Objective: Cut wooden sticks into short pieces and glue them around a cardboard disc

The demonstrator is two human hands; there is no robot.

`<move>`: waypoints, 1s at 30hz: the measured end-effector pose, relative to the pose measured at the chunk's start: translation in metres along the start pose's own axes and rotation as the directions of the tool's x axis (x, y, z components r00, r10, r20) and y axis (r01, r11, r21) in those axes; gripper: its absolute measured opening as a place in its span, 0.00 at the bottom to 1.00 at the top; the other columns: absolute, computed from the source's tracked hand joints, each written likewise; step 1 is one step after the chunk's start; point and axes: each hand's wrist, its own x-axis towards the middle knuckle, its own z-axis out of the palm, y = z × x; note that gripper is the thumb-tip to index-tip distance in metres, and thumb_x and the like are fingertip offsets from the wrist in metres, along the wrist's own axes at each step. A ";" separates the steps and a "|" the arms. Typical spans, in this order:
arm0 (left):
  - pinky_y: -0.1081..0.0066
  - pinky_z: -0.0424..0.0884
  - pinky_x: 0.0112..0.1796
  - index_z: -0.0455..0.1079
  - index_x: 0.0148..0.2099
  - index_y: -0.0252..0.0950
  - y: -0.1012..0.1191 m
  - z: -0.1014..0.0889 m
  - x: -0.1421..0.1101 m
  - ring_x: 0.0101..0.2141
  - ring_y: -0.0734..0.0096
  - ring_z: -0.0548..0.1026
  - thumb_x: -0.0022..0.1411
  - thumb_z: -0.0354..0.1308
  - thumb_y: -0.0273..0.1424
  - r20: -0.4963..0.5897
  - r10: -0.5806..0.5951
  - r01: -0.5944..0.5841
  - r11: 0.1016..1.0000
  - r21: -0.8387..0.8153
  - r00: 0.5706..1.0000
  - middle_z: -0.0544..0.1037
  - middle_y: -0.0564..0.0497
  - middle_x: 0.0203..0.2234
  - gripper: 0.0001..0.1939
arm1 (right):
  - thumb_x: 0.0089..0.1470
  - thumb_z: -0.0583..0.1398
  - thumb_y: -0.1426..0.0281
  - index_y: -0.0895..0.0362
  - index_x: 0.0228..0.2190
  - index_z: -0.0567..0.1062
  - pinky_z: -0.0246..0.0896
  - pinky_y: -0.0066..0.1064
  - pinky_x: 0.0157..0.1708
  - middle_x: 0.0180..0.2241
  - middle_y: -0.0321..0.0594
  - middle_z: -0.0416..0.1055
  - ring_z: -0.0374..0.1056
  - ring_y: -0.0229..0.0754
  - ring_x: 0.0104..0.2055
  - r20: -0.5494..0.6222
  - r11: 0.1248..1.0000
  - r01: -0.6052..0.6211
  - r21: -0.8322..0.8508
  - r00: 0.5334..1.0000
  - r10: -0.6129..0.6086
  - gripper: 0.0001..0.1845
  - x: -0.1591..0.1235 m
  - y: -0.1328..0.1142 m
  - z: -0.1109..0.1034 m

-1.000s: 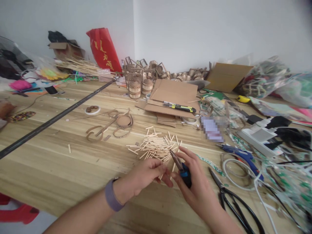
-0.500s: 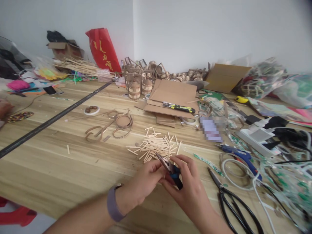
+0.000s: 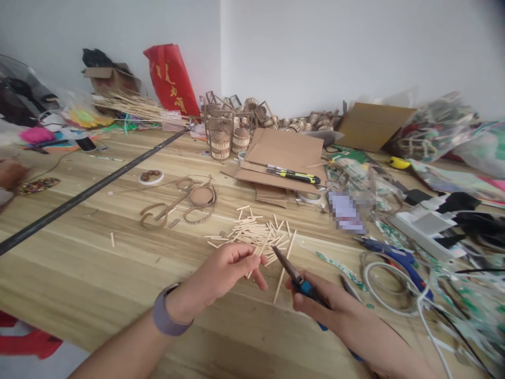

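My left hand point(image 3: 226, 271), with a grey band on its wrist, pinches a thin wooden stick point(image 3: 256, 256) over the near edge of a pile of short wooden sticks point(image 3: 254, 234) on the wooden table point(image 3: 98, 263). My right hand point(image 3: 327, 305) grips blue-handled pliers point(image 3: 294, 273) whose closed jaws point up and left toward the pile. One longer stick point(image 3: 284, 267) lies on the table between my two hands.
Black scissors point(image 3: 349, 288) lie partly hidden behind my right hand. A blue glue gun point(image 3: 394, 258), white cables and a power strip point(image 3: 424, 223) crowd the right. Cardboard sheets with a utility knife point(image 3: 294, 173), small woven baskets point(image 3: 221, 143), cardboard rings point(image 3: 201, 197) and a black rod point(image 3: 87, 192) lie farther back.
My hands have come apart. The right hand with the pliers has swung to the right and lower. The left hand stays by the pile with a stick in its fingers.
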 end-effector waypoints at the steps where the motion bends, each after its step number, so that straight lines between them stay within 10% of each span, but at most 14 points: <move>1: 0.73 0.61 0.33 0.70 0.29 0.34 -0.001 0.001 0.000 0.32 0.70 0.71 0.65 0.52 0.41 0.033 -0.004 0.003 1.000 0.008 0.999 0.79 0.50 0.25 0.18 | 0.56 0.55 0.52 0.54 0.38 0.72 0.58 0.29 0.34 0.34 0.37 0.70 0.63 0.42 0.37 0.023 1.000 -0.002 -0.007 1.000 0.002 0.19 0.000 -0.001 0.000; 8: 0.75 0.53 0.24 0.71 0.37 0.33 -0.007 0.010 -0.002 0.21 0.77 0.64 0.66 0.51 0.41 0.212 -0.047 0.043 0.999 0.024 0.976 0.79 0.51 0.24 0.16 | 0.56 0.56 0.55 0.55 0.39 0.72 0.59 0.32 0.40 0.38 0.39 0.71 0.64 0.44 0.41 0.105 0.999 0.017 0.033 0.994 -0.020 0.18 0.000 -0.008 0.005; 30: 0.76 0.55 0.23 0.73 0.33 0.32 -0.003 0.020 -0.006 0.21 0.76 0.66 0.65 0.51 0.38 0.188 -0.137 0.126 0.990 0.069 0.973 0.78 0.50 0.23 0.16 | 0.54 0.57 0.66 0.55 0.36 0.72 0.59 0.28 0.34 0.31 0.35 0.70 0.63 0.40 0.34 0.068 0.996 0.084 -0.033 0.994 -0.082 0.08 0.001 -0.006 0.014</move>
